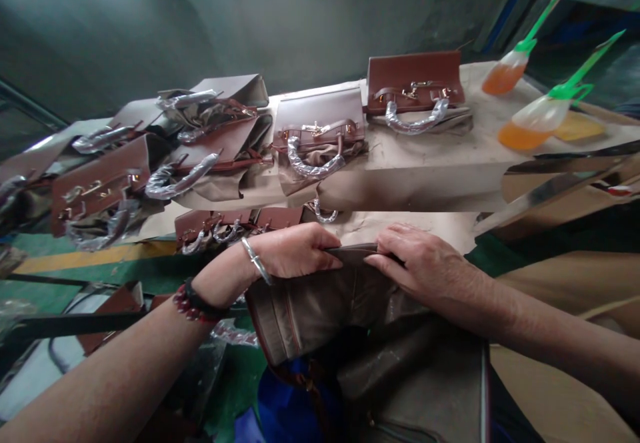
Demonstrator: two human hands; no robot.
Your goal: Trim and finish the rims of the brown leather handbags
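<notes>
Both hands pinch the upper edge of a brown handbag, whose taupe lining faces me. My left hand, wearing a silver bangle, has thumb and fingers closed on that edge. A short way to the right, my right hand grips the same edge between thumb and fingers. The bag's dark inner panel with a zip hangs below, close to my body. Beyond my hands, a brown handbag with a plastic-wrapped handle lies on the paper-covered table.
Several more brown handbags crowd the table's left side, and another lies at the back. Two squeeze bottles of orange liquid, one nearer and one farther, stand at the right. Cardboard is at the lower right. A dark metal rail crosses the lower left.
</notes>
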